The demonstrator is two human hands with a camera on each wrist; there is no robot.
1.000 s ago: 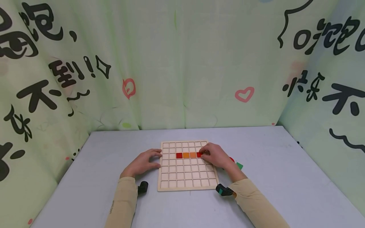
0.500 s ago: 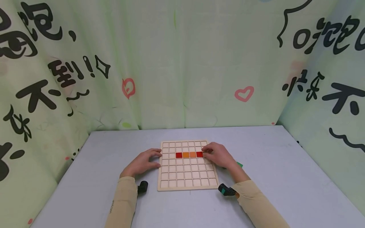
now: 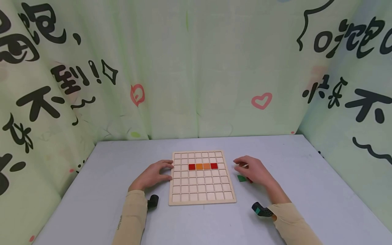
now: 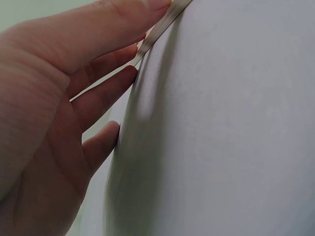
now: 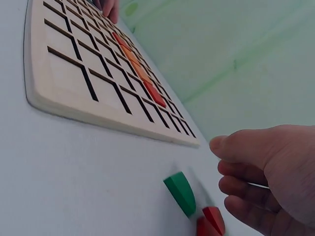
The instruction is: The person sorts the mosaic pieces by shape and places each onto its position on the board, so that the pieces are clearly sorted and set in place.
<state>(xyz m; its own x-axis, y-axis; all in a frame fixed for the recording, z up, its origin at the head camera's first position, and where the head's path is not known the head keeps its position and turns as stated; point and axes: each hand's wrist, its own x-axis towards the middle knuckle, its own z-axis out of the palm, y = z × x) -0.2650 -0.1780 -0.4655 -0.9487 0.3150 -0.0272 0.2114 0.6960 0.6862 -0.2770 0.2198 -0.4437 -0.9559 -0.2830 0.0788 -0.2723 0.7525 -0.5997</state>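
A pale wooden grid board lies on the table. One row holds a red tile, two orange tiles side by side and another red tile. My left hand rests its fingertips and thumb against the board's left edge, fingers fairly straight. Off the board's right side is my right hand, fingers loosely bent, with nothing seen in its grasp. Below it are a green piece with a curved side and red pieces; in the head view the hand partly hides the red ones.
The white table runs back to a pale green curtain with black lettering and hearts. More curtain stands at both sides. A black wrist camera sits on the left wrist, another on the right.
My right hand has left the red tile at the row's right end and moved right, off the board, over the loose pieces. The left hand stays at the board's edge.
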